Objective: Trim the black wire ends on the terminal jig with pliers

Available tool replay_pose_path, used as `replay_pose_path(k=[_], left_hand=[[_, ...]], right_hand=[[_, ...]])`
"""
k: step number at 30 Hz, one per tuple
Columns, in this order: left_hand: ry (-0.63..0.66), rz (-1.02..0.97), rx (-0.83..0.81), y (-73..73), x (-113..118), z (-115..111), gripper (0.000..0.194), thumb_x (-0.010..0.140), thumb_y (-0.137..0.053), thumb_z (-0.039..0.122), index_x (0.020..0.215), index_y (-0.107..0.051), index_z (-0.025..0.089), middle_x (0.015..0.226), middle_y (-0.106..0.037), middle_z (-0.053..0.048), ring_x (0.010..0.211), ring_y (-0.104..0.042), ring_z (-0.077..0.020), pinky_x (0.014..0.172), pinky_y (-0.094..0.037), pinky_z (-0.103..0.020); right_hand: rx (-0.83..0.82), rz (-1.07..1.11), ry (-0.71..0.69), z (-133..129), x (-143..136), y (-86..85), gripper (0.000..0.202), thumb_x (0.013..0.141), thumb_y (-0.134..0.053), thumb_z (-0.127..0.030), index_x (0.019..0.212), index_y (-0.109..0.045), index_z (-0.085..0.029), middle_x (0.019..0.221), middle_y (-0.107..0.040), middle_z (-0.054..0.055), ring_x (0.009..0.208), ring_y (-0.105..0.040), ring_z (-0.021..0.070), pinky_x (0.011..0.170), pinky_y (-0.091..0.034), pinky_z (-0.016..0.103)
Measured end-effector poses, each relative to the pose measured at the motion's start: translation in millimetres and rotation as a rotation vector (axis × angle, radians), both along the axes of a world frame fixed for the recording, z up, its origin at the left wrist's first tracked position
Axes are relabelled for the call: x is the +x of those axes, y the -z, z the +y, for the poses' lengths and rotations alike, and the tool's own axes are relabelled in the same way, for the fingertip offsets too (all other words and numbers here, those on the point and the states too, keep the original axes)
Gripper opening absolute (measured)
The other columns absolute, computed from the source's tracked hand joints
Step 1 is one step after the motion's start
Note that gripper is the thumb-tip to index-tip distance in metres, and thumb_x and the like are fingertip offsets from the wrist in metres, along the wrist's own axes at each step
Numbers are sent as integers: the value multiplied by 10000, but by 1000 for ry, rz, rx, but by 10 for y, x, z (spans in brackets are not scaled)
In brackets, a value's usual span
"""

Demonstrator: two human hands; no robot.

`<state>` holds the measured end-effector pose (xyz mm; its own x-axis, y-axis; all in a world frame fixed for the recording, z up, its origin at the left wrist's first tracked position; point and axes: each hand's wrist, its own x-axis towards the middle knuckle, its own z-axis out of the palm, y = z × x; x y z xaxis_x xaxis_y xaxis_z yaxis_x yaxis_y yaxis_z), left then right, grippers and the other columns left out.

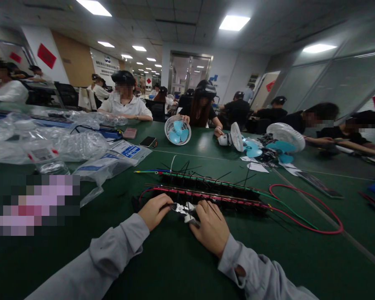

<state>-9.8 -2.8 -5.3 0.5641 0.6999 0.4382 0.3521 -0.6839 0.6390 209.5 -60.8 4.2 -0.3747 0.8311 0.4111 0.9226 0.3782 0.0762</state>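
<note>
Two long black wire racks (206, 196) with red, green and blue wires and black zip ties lie across the green table. At the near rack's front, my right hand (211, 225) is closed around a small tool with white and grey parts (186, 209). My left hand (154, 211) pinches at the left end of that tool, fingers pressed together; what exactly lies between the fingertips is too small to tell. A red wire loop (339, 221) and a green wire (300, 216) run out to the right of the racks.
Plastic bags (112, 160) and a bottle (46, 154) lie at the left. A phone (148, 141) sits behind the racks. Across the table (203, 146), people handle fan parts (253, 148). A dark flat device (320, 185) is at the right.
</note>
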Motion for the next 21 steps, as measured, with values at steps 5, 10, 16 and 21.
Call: replay_pose_path(k=[5,10,16,21], left_hand=[[-10,3,0,13,0,4,123,846,-464,108,861,-581,145,886,-597,-61,848,-565,-177,793,-463,-305],[-8,13,2,21,3,4,124,852,-463,119,854,-582,152,877,-602,-57,840,-569,-174,787,-461,-300],[-7,19,-10,7,0,0,121,855,-459,114,854,-574,149,879,-590,-59,846,-562,-174,789,-455,-301],[-5,26,-3,1,6,-6,124,853,-456,111,845,-572,150,873,-591,-57,840,-563,-174,786,-454,-299]], right_hand=[[25,-8,5,3,-1,10,222,718,-580,-309,877,-482,-188,957,-529,78,906,-484,223,846,-343,371],[4,4,4,8,9,41,192,732,-577,-323,839,-487,-192,936,-532,67,855,-486,205,833,-347,360],[12,10,10,19,6,55,175,721,-590,-314,803,-490,-195,912,-536,60,828,-485,194,818,-353,343],[-7,20,5,32,-2,55,149,728,-571,-314,780,-495,-196,851,-533,50,781,-488,177,769,-366,315]])
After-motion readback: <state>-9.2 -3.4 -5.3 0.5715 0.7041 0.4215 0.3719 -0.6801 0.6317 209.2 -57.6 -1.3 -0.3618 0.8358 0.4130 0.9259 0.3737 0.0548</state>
